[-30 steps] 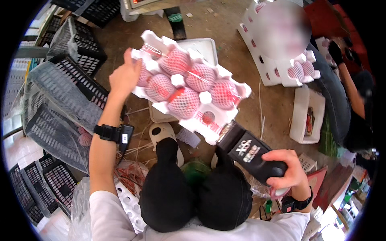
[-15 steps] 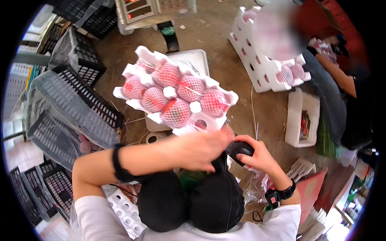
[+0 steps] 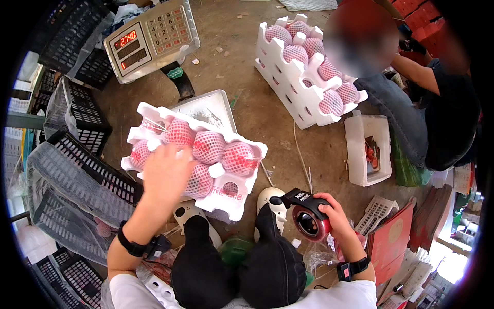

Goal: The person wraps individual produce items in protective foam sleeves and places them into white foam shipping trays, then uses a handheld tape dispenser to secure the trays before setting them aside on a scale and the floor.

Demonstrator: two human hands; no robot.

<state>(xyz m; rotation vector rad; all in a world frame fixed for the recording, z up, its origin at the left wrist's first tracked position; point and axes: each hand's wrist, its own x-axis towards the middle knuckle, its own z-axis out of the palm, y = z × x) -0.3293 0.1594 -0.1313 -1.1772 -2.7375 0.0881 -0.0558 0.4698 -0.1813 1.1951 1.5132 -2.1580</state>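
Note:
A white foam tray (image 3: 234, 208) stands in front of me, with several round fruits (image 3: 208, 148) in pink foam nets in its cells. The near right cell shows a bare hole. My left hand (image 3: 167, 172) lies over the near row of fruits at the tray's left part, fingers outstretched and slightly blurred, hiding a fruit beneath. I cannot tell how firmly it touches. Off to the right of the tray, my right hand (image 3: 333, 216) is closed around a black tape dispenser (image 3: 298, 198) with a red roll of tape (image 3: 312, 224) on it.
Beyond the tray are a scale's pale platform (image 3: 218, 105) and its lit display (image 3: 149, 41). A taller foam stack of netted fruits (image 3: 288, 87) stands far right, beside a seated person (image 3: 432, 118). Black crates (image 3: 82, 175) line the left; a white foam box (image 3: 355, 154) sits right.
My left hand has moved away from the tape dispenser, leftward and up onto the netted fruits. My right hand still holds the dispenser, now turned so the roll shows. The view has shifted.

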